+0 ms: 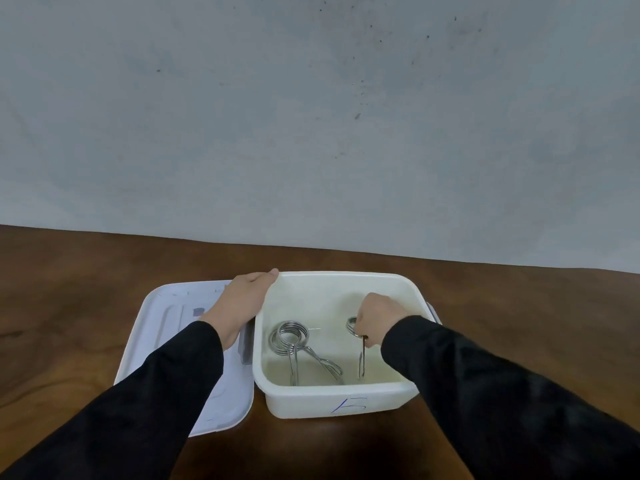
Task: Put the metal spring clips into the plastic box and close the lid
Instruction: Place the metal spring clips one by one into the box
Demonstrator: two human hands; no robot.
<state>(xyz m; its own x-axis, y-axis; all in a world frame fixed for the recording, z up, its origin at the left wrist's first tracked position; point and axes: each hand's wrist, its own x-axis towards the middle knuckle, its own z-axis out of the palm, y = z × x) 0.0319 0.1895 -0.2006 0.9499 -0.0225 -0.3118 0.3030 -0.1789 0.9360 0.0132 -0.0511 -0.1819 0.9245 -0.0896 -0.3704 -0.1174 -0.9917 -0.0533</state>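
Observation:
A white plastic box (311, 400) stands open on the brown table, with a blue mark on its front wall. One metal spring clip (292, 337) lies inside on the left, coil up, handles toward me. My right hand (377, 315) is inside the box on the right, shut on a second spring clip (362, 358) that it holds by the coil with the handles pointing down. My left hand (242, 299) rests against the box's left wall, thumb on the far left corner of the rim. The white lid (173, 341) lies flat on the table left of the box, partly under my left arm.
A bare grey wall rises behind the table's far edge. The wooden table (519, 306) stretches to both sides of the box. Both my black sleeves reach in from the bottom corners.

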